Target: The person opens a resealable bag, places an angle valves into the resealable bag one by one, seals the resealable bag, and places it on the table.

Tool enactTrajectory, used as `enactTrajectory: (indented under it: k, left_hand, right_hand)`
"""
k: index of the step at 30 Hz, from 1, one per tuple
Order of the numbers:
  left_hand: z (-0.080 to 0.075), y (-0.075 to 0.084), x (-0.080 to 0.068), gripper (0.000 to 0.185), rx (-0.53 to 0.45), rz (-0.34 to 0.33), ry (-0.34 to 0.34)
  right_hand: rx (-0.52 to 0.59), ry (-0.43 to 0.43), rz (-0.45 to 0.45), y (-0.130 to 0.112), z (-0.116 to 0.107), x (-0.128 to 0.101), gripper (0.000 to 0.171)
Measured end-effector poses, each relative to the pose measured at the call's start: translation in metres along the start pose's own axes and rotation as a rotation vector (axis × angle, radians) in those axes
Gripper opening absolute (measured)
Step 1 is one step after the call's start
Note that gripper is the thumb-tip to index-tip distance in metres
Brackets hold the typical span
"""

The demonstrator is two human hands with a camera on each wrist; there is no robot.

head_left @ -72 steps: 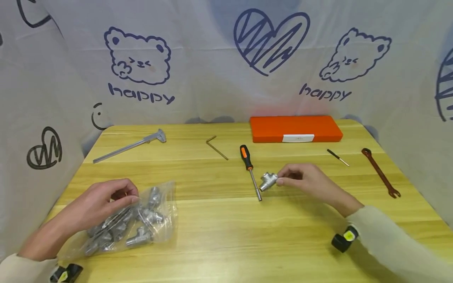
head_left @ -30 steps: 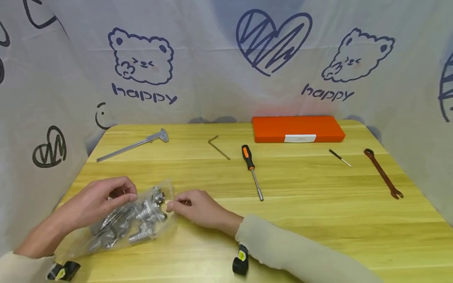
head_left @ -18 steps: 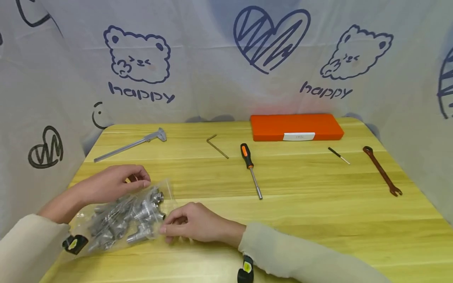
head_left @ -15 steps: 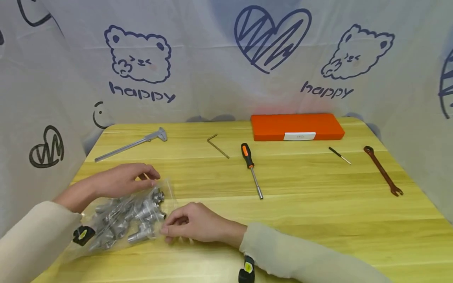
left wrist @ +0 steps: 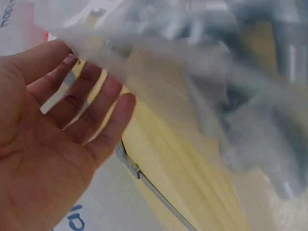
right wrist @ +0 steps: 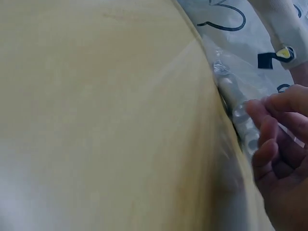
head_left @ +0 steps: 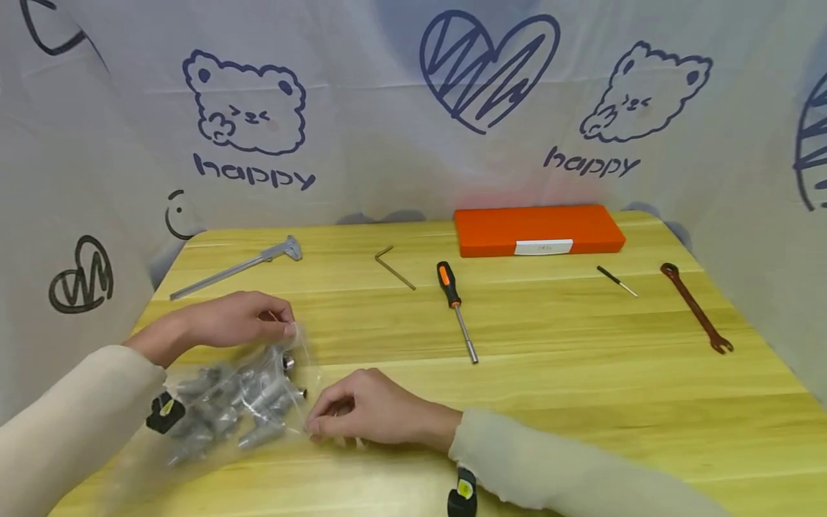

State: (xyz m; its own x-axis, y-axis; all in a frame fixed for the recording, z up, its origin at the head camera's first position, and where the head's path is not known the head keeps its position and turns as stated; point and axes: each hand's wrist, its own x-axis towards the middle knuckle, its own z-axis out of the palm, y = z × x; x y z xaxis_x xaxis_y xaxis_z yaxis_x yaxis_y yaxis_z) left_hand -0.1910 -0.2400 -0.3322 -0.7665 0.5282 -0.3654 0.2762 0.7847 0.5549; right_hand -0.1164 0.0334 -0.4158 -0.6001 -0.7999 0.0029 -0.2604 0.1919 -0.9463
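A clear plastic bag point(head_left: 226, 406) of several metal pipe fittings lies at the front left of the wooden table point(head_left: 549, 373). My left hand point(head_left: 287, 330) pinches the bag's far upper edge. My right hand point(head_left: 313, 427) pinches its near right edge, fingers curled. In the left wrist view the film of the bag point(left wrist: 144, 43) drapes over my fingers point(left wrist: 103, 113), and blurred fittings point(left wrist: 269, 144) hang to the right. In the right wrist view my curled fingers point(right wrist: 269, 139) lie against the bag point(right wrist: 233, 96).
Behind the bag lie a steel caliper point(head_left: 235, 267), a hex key point(head_left: 394, 268) and an orange-handled screwdriver point(head_left: 455, 309). At the back is an orange case point(head_left: 538, 230); a thin pick point(head_left: 617, 281) and a rusty wrench point(head_left: 695, 309) lie right. Printed cloth walls surround the table.
My right hand carried a fitting from beside the screwdriver to the bag, and the fitting is out of sight. My left hand slid right along the bag's top edge. The bag now looks blurred.
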Motion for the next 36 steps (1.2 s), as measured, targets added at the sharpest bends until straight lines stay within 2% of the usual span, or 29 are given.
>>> enactTrajectory:
  k: [5, 10, 13, 17, 21, 24, 26, 30, 33, 36]
  left_hand:
    - [-0.011, -0.002, -0.014, 0.019, -0.095, 0.012, 0.146]
    - [-0.02, -0.005, -0.036, 0.029, -0.198, -0.027, 0.336]
    - [-0.018, -0.001, -0.046, 0.033, -0.275, -0.016, 0.454]
    - [-0.011, 0.013, -0.052, 0.027, -0.397, 0.086, 0.649]
    - [0.0, 0.03, -0.058, 0.018, -0.588, 0.232, 0.815]
    - [0.009, 0.037, -0.064, 0.016, -0.694, 0.328, 0.848]
    - [0.017, 0.038, -0.064, 0.015, -0.726, 0.353, 0.841]
    - [0.028, 0.037, -0.061, 0.016, -0.727, 0.346, 0.82]
    - [0.03, 0.034, -0.061, 0.016, -0.695, 0.323, 0.823]
    - [0.03, 0.032, -0.061, 0.016, -0.677, 0.325, 0.829]
  right_hand:
    - [-0.138, 0.107, -0.035, -0.008, -0.024, -0.009, 0.009]
    - [-0.333, 0.235, -0.171, -0.023, -0.058, -0.016, 0.01]
    - [-0.412, 0.326, -0.226, -0.035, -0.078, -0.019, 0.008]
    - [-0.489, 0.448, -0.254, -0.056, -0.1, -0.023, 0.007]
    - [-0.538, 0.58, -0.304, -0.081, -0.118, -0.028, 0.01]
    - [-0.541, 0.647, -0.344, -0.095, -0.125, -0.03, 0.017]
    - [-0.52, 0.667, -0.343, -0.099, -0.128, -0.031, 0.023]
    - [-0.395, 0.654, -0.249, -0.094, -0.129, -0.033, 0.027]
    - [-0.304, 0.61, -0.158, -0.088, -0.13, -0.033, 0.023]
    - [-0.262, 0.567, -0.103, -0.083, -0.132, -0.033, 0.018]
